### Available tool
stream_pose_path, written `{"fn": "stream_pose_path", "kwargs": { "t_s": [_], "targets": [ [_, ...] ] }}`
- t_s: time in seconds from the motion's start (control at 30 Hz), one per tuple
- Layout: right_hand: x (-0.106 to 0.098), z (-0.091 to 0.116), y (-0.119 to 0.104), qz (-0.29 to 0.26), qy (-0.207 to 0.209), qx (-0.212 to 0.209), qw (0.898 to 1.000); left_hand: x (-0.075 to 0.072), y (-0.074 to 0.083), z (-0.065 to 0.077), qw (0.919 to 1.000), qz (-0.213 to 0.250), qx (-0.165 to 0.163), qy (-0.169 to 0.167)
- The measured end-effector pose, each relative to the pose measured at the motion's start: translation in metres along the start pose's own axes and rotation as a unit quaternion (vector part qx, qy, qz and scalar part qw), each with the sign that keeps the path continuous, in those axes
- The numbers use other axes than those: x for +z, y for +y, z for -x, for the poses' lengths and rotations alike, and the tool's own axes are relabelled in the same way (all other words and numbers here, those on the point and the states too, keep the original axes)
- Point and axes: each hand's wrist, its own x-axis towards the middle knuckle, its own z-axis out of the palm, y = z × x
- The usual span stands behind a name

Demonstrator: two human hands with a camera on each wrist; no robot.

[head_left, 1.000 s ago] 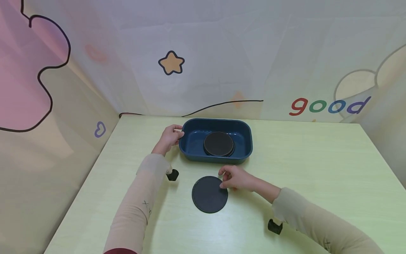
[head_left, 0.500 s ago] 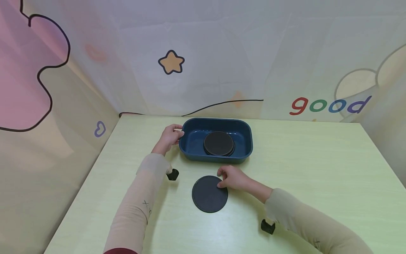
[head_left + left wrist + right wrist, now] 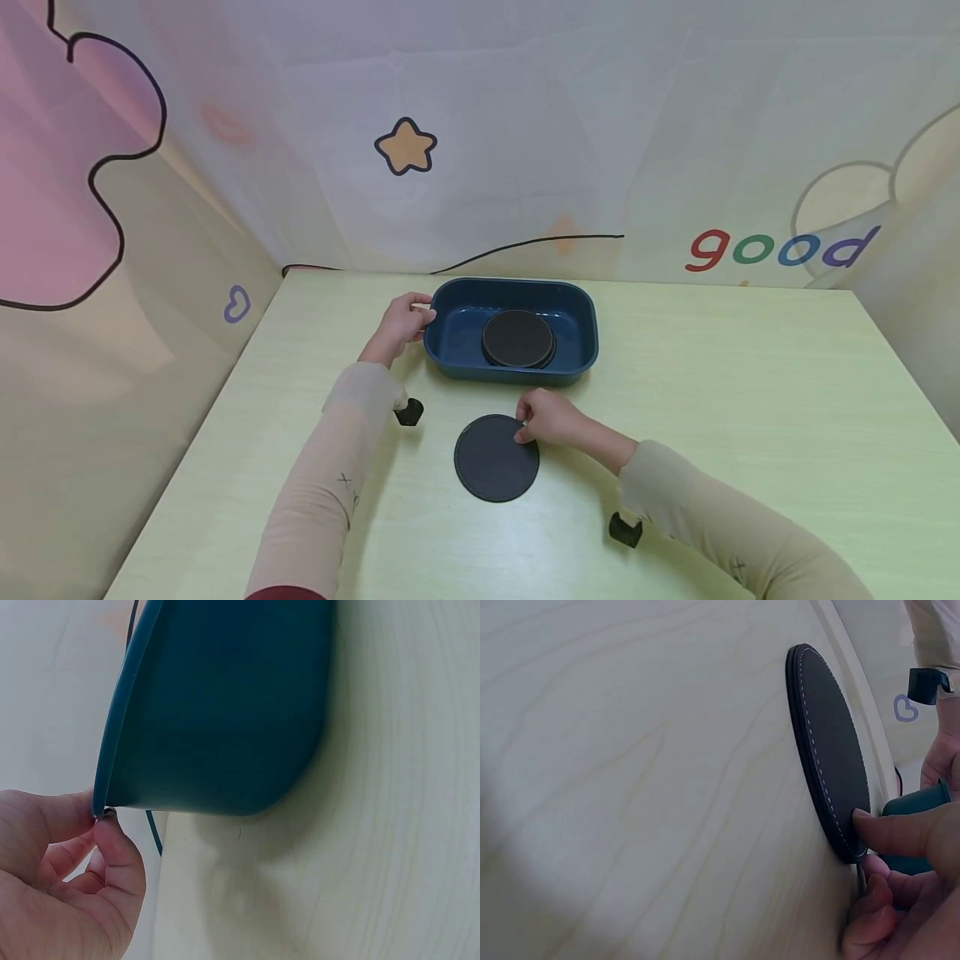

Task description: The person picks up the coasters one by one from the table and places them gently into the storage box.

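A deep blue rectangular tray (image 3: 457, 333) stands toward the back of the table, with a stack of round black coasters (image 3: 517, 338) inside it. My left hand (image 3: 401, 323) pinches the tray's left rim between thumb and finger. In front of the tray, a round black coaster (image 3: 491, 467) with pale edge stitching lies on the table. My right hand (image 3: 553, 418) holds this coaster at its right edge; in the right wrist view the thumb (image 3: 889, 829) lies on top and a fingertip sits at the rim. A second layer seems to show beneath it.
The pale wooden table (image 3: 720, 400) meets a printed cloth backdrop (image 3: 495, 125) at the back and sides. Black wrist-worn cameras (image 3: 408, 412) hang under both sleeves, close above the tabletop.
My right forearm has shifted left, and the right fingers have closed in on the coaster's edge. The left hand, the tray and the coasters stay in place.
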Motion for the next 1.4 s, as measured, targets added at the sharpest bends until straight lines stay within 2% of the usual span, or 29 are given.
{"fn": "stream_pose_path", "kwargs": {
  "t_s": [0.87,1.27,1.4],
  "targets": [
    [0.002,-0.006,-0.006,-0.008,-0.019,0.051,0.998,0.000,-0.001,-0.001,1.0000,0.005,0.007,0.001],
    [-0.005,0.003,0.000,-0.075,-0.018,0.023,0.997,0.000,0.000,0.001,1.0000,0.003,0.005,0.001],
    [-0.006,0.007,0.001,-0.118,-0.022,0.017,0.993,0.001,0.000,0.002,1.0000,0.002,0.006,0.001]
  ]
}}
